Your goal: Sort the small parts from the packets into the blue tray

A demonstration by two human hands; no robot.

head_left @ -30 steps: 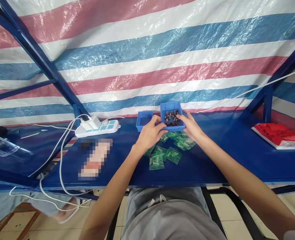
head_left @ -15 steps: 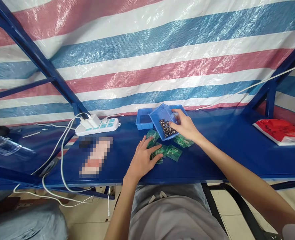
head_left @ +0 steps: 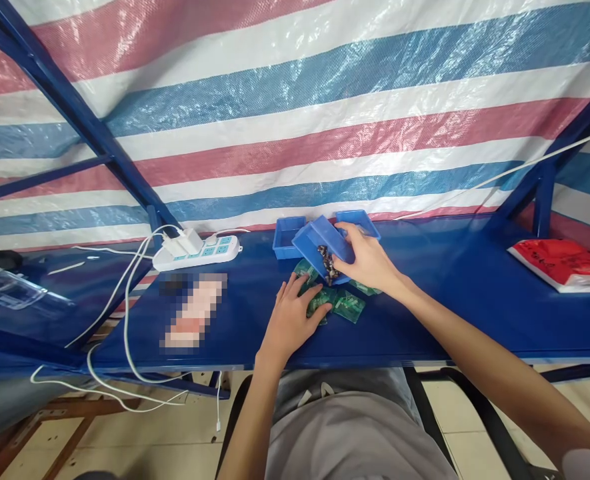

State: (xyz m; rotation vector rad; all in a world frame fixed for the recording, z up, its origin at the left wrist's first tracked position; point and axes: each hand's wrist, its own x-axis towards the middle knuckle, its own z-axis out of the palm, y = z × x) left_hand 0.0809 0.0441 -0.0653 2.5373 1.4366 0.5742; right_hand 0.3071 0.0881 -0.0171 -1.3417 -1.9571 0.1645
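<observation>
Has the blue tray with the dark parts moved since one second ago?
Yes. The blue tray has tipped steeply toward the green packets, leaning closer to the empty blue tray.

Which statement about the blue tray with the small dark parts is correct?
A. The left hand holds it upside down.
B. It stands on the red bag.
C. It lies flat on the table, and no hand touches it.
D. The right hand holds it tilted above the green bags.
D: the right hand grips the tray tilted, its dark parts slid to the low corner above the green bags, where the left hand rests.

A white power strip [head_left: 198, 253] with plugged cables and a red bag [head_left: 565, 265] lie on the blue bench [head_left: 475, 300].
</observation>
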